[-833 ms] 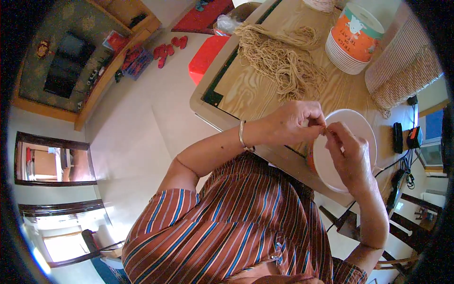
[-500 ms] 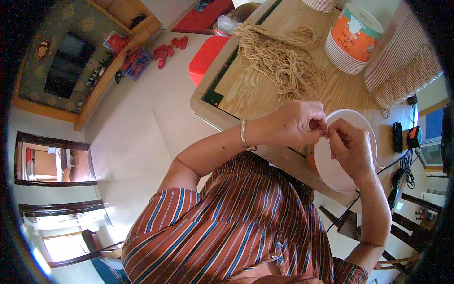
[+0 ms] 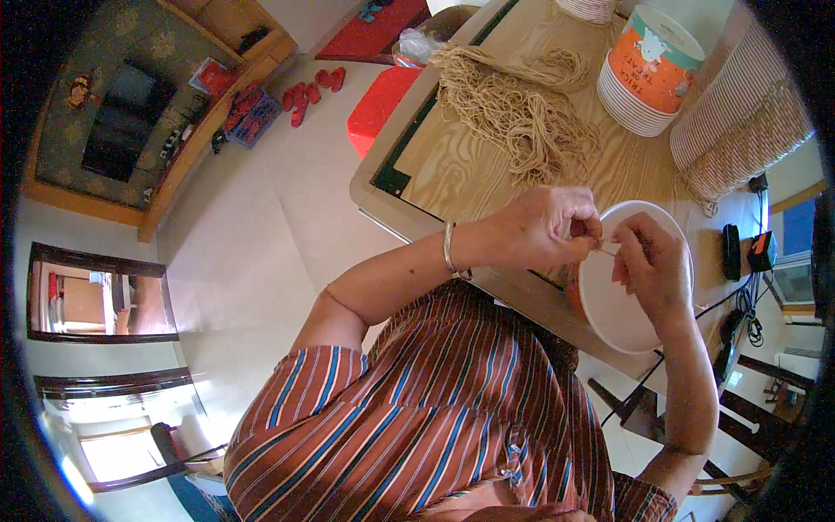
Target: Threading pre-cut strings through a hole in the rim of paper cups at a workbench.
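My left hand (image 3: 557,228) and my right hand (image 3: 651,265) meet over the near rim area of a round white-lined bucket (image 3: 631,317). Between their pinched fingertips runs a short, thin piece of beige string (image 3: 606,252). Both hands are closed on it, though the fingers hide most of it. The bucket sits at the table's near edge, and a little orange shows on its outer side. Beyond my left hand lies a loose, tangled heap of beige string (image 3: 531,113) on the wooden tabletop.
Behind the bucket stands a stack of orange and green printed buckets (image 3: 648,74). A tall ribbed stack (image 3: 731,104) with beige cord hanging from it is at the right. Black cables (image 3: 746,304) and a small black box (image 3: 762,252) lie beyond. A red stool (image 3: 378,109) stands left of the table.
My right hand has drawn slightly to the right, away from my left fingertips, and a bit of string now shows between them. My left hand is almost still.
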`<state>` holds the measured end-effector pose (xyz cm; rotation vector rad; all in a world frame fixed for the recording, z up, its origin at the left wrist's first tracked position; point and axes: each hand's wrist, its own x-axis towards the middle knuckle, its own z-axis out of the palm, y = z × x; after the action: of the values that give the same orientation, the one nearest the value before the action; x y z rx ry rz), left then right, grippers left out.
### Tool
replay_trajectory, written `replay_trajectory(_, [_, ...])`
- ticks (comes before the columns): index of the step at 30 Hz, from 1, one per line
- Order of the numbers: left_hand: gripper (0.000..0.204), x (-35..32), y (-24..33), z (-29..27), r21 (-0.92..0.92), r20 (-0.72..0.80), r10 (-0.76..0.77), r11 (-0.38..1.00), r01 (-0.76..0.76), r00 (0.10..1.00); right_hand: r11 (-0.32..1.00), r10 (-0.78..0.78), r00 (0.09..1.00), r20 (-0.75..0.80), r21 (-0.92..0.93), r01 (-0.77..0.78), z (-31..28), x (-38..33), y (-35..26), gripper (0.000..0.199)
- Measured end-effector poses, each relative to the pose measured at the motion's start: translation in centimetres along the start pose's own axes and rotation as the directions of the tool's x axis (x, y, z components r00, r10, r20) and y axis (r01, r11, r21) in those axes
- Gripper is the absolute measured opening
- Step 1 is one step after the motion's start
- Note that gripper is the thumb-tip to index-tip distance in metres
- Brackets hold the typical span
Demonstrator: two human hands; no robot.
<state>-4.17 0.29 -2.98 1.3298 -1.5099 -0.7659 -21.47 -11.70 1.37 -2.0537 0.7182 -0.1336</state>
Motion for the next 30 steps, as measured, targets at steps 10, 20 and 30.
replay_trajectory(10, [0.014,-0.1,-0.1,-0.1,-0.009,-0.03,0.017,1.0,-0.017,0.999,0.996,0.046,0.995,0.088,0.076,-0.052,0.3,-0.5,-0.8,0.014])
replay_trajectory(20, [0.01,0.0,-0.1,0.2,0.022,-0.046,0.057,0.998,-0.056,0.997,0.918,-0.353,0.933,-0.066,-0.22,0.331,1.0,-0.1,0.7,0.005])
replay_trajectory(30, [0.013,0.0,0.1,0.1,0.043,-0.036,0.05,0.998,-0.049,0.998,0.997,0.008,0.989,0.148,0.079,-0.019,-0.2,0.1,-1.0,0.017])
